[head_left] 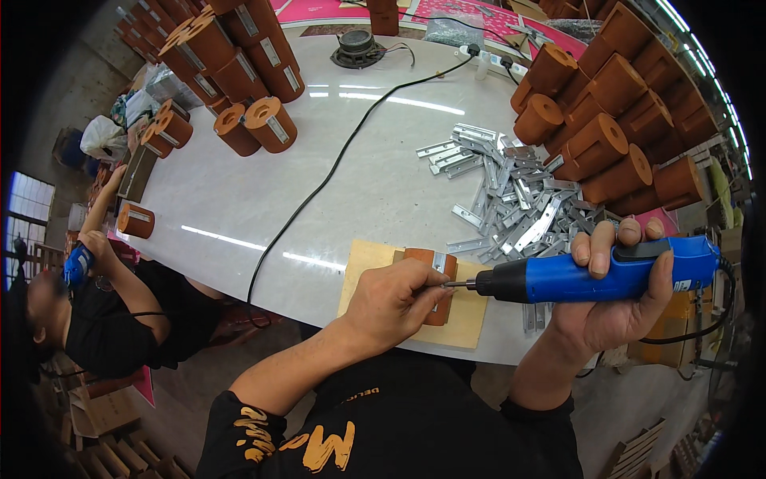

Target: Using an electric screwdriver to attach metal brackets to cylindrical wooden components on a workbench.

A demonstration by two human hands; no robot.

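- The right hand (610, 299) is closed around a blue driver (590, 274), fingers wrapped over its top, held level over the worktop's (367, 191) near edge with the bit pointing to the person's left.
- The bit tip meets a metal bracket (438, 263) on the side of a brown cylinder (431, 291).
- The left hand (395, 299) lies curled over the cylinder, pressing it down; its fingertips are at the bracket, just beside the bit.
- The cylinder lies on its side on a pale board (375, 275), which sits at the near edge of the worktop.
- A heap of loose brackets (511, 199) lies on the worktop's right half, just beyond the driver.
- Behind the heap, along the right edge, brown cylinders are stacked in a pile (614, 120).
- A second stack (231, 56) stands at the far left corner; one cylinder (136, 220) lies alone by the left edge.
- A black cable (319, 188) crosses the worktop from the far side to the near edge.
- A small speaker (356, 48) rests at the far edge.
- At the left edge another person (112, 311) in black holds a blue tool (77, 263).
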